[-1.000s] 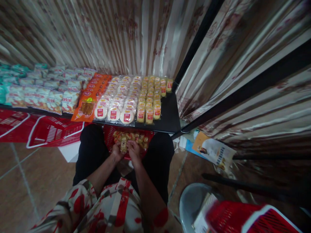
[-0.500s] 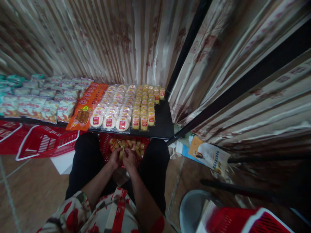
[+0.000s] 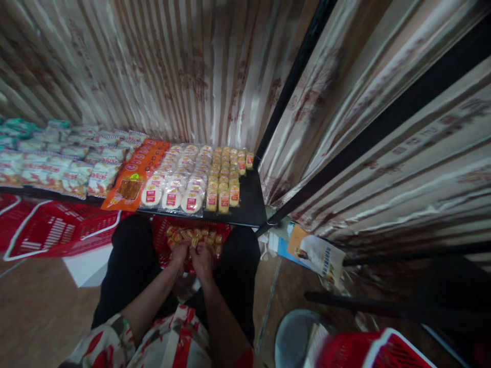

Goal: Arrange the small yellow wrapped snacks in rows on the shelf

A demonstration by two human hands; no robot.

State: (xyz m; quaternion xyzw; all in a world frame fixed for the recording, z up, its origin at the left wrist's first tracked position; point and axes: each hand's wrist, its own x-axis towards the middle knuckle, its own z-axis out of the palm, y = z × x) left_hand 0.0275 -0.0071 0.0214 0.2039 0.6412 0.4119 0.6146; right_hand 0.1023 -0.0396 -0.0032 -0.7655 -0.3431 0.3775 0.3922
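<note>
Both of my hands are over a red basket (image 3: 160, 240) between my knees. Inside it lie several small yellow snack packets (image 3: 210, 236) in clear wrappers. My left hand (image 3: 179, 254) and my right hand (image 3: 202, 259) pinch one such snack packet (image 3: 194, 242) between them, fingertips close together. Just beyond, on a black shelf (image 3: 251, 197), stand rows of similar yellow snack packets (image 3: 223, 199). To their left are round white rice crackers (image 3: 171, 197) in clear wrap, then a flat orange snack bag (image 3: 130, 181).
White snack bags (image 3: 74, 174) and green ones (image 3: 17, 128) fill the shelf's left end. Red baskets (image 3: 63, 230) with white handles sit below it. Black shelf posts (image 3: 295, 76) rise at right. A grey tub (image 3: 293, 332) and another red basket (image 3: 349, 347) are at lower right.
The view has shifted slightly, so the shelf sits a little lower and further left. My hands stay together over the basket with the packet between the fingertips.
</note>
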